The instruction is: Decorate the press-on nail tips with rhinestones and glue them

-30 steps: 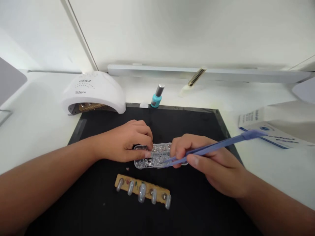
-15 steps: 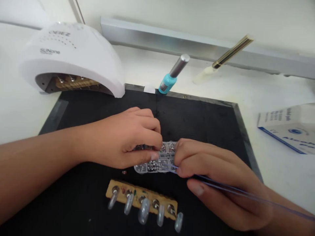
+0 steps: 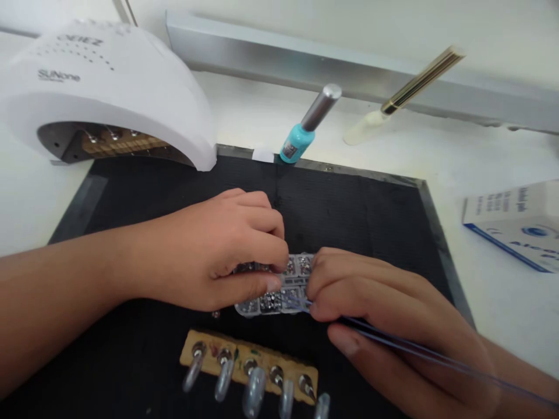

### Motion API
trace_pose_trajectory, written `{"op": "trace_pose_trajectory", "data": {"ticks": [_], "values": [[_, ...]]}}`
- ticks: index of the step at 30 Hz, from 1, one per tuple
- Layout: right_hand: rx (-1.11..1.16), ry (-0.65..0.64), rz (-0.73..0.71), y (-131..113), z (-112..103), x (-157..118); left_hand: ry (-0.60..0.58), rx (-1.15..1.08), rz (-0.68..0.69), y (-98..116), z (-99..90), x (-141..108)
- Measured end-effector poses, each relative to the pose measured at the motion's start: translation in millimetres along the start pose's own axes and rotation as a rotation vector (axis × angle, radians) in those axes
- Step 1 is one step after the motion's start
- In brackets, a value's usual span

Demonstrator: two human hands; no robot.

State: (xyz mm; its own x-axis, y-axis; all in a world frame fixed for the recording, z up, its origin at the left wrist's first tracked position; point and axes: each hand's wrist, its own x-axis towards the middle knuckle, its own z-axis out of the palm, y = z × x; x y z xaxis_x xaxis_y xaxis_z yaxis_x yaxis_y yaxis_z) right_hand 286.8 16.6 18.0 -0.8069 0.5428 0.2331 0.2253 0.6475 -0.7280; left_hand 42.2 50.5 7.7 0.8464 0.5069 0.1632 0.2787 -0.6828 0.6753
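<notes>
A clear compartment case [image 3: 271,302] of small rhinestones lies on the black mat. My left hand [image 3: 236,244] is curled over its left part, thumb and forefinger pinching it near the middle divider. My right hand [image 3: 371,302] grips slim purple tweezers [image 3: 384,338] between thumb and fingers. Their tips reach into a front compartment, and my knuckles cover the case's right end. In front stands a wooden strip [image 3: 248,365] bearing several glittery silver nail tips [image 3: 254,391] on metal pegs. One loose reddish rhinestone [image 3: 215,314] rests just left of the case.
A white nail lamp [image 3: 117,87] at the back left has another wooden strip [image 3: 124,143] inside. Behind the mat [image 3: 340,215] stand a turquoise polish bottle [image 3: 297,142] and a pale bottle with a gold cap [image 3: 369,125]. A white and blue box [image 3: 519,227] sits at the right.
The tweezers' tips have moved left from the right-hand front compartment to the one beside it. My left hand keeps its hold on the case. The camera view has shifted slightly.
</notes>
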Motion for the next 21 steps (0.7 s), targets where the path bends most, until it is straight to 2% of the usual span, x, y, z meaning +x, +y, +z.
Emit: {"op": "trace_pose_trajectory", "data": {"ticks": [3,11,21], "values": [[0.0,0.022,-0.047,3.2,2.7,0.0,0.005,0.001,0.006,0.0,-0.2,-0.6],[-0.009,-0.015,0.007,-0.9,0.4,-1.0,-0.003,0.009,0.0,-0.4,0.5,0.3],[0.01,0.004,0.074,-3.8,1.9,0.3,0.008,-0.001,0.002,-0.9,0.3,-0.2]]}}
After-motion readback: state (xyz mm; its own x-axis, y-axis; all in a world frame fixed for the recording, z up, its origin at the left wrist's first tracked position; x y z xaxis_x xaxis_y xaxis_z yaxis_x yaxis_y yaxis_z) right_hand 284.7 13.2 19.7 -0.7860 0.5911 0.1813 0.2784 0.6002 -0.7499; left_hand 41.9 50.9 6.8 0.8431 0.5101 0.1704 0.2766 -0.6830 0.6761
